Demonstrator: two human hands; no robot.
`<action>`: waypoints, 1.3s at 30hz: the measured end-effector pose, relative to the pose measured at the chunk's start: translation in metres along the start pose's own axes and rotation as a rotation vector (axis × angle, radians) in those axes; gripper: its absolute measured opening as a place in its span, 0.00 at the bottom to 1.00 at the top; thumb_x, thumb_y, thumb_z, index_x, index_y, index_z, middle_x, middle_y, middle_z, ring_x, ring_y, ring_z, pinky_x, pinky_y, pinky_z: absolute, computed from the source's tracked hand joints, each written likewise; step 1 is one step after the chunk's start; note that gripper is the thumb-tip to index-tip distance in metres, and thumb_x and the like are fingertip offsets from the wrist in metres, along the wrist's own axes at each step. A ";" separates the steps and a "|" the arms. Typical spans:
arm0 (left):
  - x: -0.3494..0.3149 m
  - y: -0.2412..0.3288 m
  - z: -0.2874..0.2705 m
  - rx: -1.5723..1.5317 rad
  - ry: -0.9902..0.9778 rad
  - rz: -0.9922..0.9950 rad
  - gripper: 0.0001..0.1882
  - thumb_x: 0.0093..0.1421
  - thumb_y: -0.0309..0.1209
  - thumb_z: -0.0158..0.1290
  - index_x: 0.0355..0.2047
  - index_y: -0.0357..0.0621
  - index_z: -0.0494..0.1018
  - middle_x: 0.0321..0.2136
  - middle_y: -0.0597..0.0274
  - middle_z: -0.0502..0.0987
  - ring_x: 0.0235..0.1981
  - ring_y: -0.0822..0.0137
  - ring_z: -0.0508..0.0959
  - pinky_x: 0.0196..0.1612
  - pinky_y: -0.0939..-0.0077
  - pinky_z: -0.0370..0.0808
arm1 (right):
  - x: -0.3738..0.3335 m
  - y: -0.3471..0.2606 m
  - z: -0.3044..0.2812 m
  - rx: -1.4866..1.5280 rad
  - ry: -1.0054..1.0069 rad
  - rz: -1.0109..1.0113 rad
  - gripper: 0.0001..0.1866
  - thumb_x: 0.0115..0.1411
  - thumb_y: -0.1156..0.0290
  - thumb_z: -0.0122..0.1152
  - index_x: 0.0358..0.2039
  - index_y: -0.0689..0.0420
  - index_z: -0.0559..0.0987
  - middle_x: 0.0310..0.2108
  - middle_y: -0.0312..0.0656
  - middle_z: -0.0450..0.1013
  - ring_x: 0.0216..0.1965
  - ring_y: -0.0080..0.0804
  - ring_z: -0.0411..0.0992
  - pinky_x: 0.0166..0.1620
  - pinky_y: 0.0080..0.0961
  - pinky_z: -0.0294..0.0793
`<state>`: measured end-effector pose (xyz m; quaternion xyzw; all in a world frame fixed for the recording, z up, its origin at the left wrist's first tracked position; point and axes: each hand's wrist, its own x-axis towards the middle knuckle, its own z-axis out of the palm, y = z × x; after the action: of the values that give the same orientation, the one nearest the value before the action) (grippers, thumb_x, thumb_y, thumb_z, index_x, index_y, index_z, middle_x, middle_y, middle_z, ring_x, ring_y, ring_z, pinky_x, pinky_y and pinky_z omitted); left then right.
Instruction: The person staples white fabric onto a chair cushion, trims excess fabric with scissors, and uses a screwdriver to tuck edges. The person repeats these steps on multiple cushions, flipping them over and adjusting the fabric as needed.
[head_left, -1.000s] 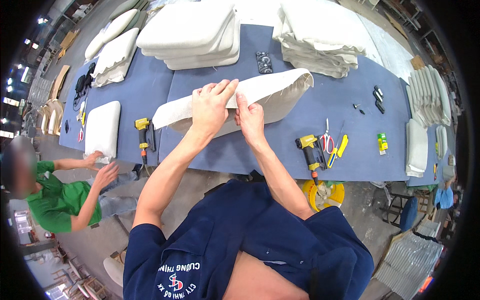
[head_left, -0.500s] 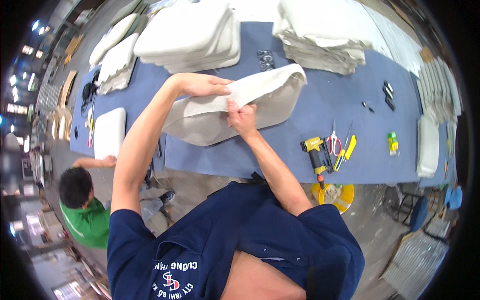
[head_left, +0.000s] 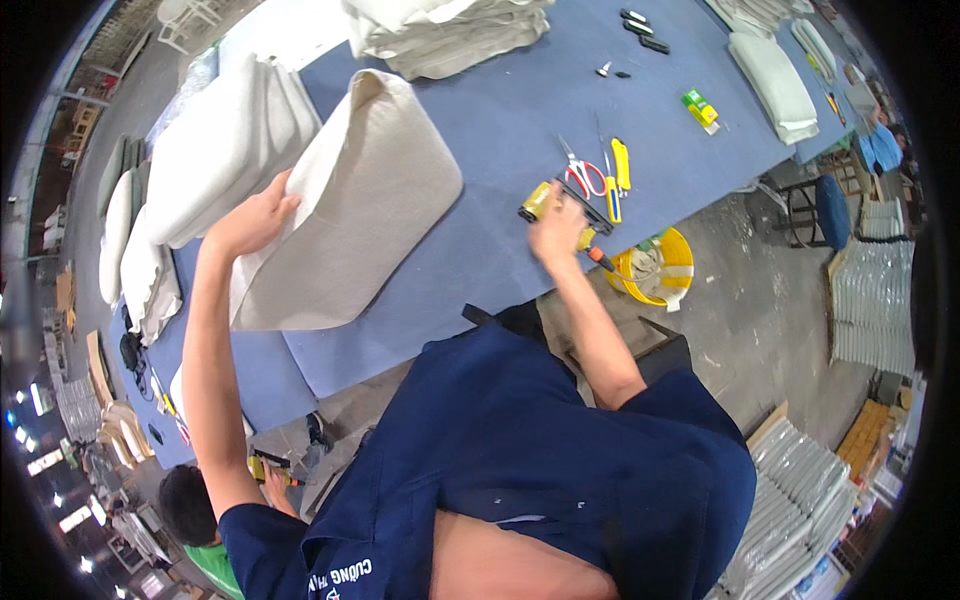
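Pinching the off-white cushion (head_left: pixel 375 205) by its loose fabric edge, the left hand (head_left: pixel 252 218) keeps it near the worktop's (head_left: pixel 470 265) front edge; the right hand (head_left: pixel 558 228) grasps a yellow-and-black staple gun (head_left: pixel 537 204) beside that edge.

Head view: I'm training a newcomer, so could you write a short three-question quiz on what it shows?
1. Which hand is on the yellow-and-black air tool?
2. True or false: the left hand is holding the scissors.
3. The bucket is: A) blue, B) yellow, C) green.

Key:
1. The right hand.
2. False; it is at the edge of the pale cushion.
3. B.
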<state>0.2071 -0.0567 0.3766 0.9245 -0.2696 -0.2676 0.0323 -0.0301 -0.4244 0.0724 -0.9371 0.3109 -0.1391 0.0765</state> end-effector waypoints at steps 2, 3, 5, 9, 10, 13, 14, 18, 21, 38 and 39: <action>0.011 -0.004 -0.003 0.071 0.044 0.023 0.32 0.77 0.46 0.39 0.74 0.42 0.53 0.58 0.29 0.75 0.62 0.38 0.74 0.65 0.50 0.68 | -0.005 0.054 0.042 -0.181 -0.223 0.066 0.47 0.54 0.67 0.68 0.73 0.56 0.60 0.53 0.51 0.72 0.55 0.53 0.72 0.52 0.49 0.75; 0.020 0.003 -0.008 0.076 0.016 0.035 0.33 0.76 0.46 0.39 0.75 0.43 0.52 0.57 0.28 0.75 0.61 0.37 0.75 0.64 0.48 0.69 | -0.005 0.072 0.056 -0.265 -0.257 0.045 0.47 0.54 0.66 0.69 0.73 0.55 0.60 0.54 0.52 0.72 0.55 0.54 0.73 0.53 0.49 0.76; 0.010 0.003 -0.005 0.056 -0.013 -0.027 0.34 0.77 0.46 0.39 0.76 0.44 0.49 0.57 0.28 0.75 0.60 0.35 0.75 0.64 0.47 0.69 | 0.010 0.061 0.035 -0.022 -0.388 -0.021 0.44 0.55 0.62 0.68 0.71 0.57 0.63 0.51 0.56 0.77 0.53 0.57 0.77 0.53 0.49 0.78; -0.006 0.001 0.008 -0.011 0.101 0.018 0.33 0.77 0.42 0.39 0.77 0.50 0.44 0.57 0.29 0.75 0.59 0.34 0.75 0.63 0.45 0.69 | 0.051 -0.015 -0.066 0.438 -0.573 -0.030 0.27 0.58 0.58 0.66 0.53 0.63 0.79 0.40 0.60 0.82 0.44 0.54 0.83 0.46 0.46 0.81; -0.009 -0.005 0.018 -0.008 0.166 0.048 0.33 0.76 0.42 0.39 0.77 0.51 0.43 0.56 0.29 0.76 0.59 0.34 0.76 0.63 0.44 0.69 | 0.038 -0.046 -0.102 0.641 -0.514 -0.023 0.26 0.57 0.61 0.68 0.53 0.63 0.78 0.39 0.57 0.82 0.42 0.48 0.83 0.45 0.42 0.80; -0.006 0.000 0.023 0.008 0.239 0.091 0.33 0.76 0.40 0.38 0.78 0.53 0.42 0.57 0.29 0.75 0.57 0.34 0.76 0.62 0.42 0.70 | -0.010 -0.120 -0.125 1.311 -0.282 -0.228 0.24 0.51 0.74 0.73 0.50 0.63 0.79 0.35 0.47 0.81 0.36 0.29 0.79 0.41 0.31 0.79; -0.009 0.000 0.025 0.011 0.241 0.081 0.33 0.76 0.39 0.38 0.78 0.53 0.42 0.57 0.29 0.75 0.57 0.33 0.77 0.61 0.42 0.70 | -0.019 -0.148 -0.142 1.341 -0.257 -0.315 0.23 0.51 0.75 0.74 0.49 0.64 0.79 0.34 0.45 0.81 0.35 0.26 0.78 0.41 0.29 0.78; -0.017 0.013 0.021 0.011 0.201 0.112 0.35 0.75 0.36 0.41 0.78 0.53 0.41 0.56 0.30 0.76 0.55 0.33 0.77 0.58 0.43 0.74 | -0.034 -0.232 -0.172 1.506 -0.360 -0.294 0.19 0.56 0.74 0.74 0.46 0.66 0.79 0.33 0.46 0.83 0.34 0.26 0.81 0.40 0.27 0.79; -0.022 0.011 0.027 0.008 0.239 0.155 0.36 0.74 0.32 0.43 0.78 0.53 0.42 0.53 0.30 0.77 0.53 0.33 0.78 0.55 0.44 0.75 | -0.030 -0.246 -0.173 1.400 -0.287 -0.403 0.18 0.55 0.74 0.74 0.43 0.67 0.80 0.31 0.50 0.83 0.33 0.38 0.85 0.38 0.30 0.80; -0.014 -0.036 0.009 -0.074 0.231 0.248 0.37 0.71 0.43 0.53 0.76 0.54 0.54 0.65 0.43 0.73 0.65 0.45 0.73 0.66 0.55 0.68 | -0.001 -0.214 -0.157 1.277 -0.425 -0.487 0.24 0.58 0.63 0.76 0.51 0.57 0.76 0.37 0.50 0.83 0.41 0.53 0.82 0.42 0.40 0.81; -0.022 -0.045 0.009 -0.012 0.223 0.190 0.38 0.70 0.45 0.55 0.76 0.54 0.55 0.65 0.44 0.73 0.66 0.46 0.73 0.66 0.55 0.68 | -0.004 -0.193 -0.165 1.159 -0.519 -0.448 0.27 0.59 0.58 0.75 0.54 0.54 0.75 0.41 0.48 0.83 0.43 0.49 0.83 0.45 0.40 0.81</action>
<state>0.2086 -0.0067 0.3706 0.9186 -0.3489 -0.1607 0.0926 0.0243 -0.2783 0.2725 -0.7896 -0.0444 -0.0662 0.6085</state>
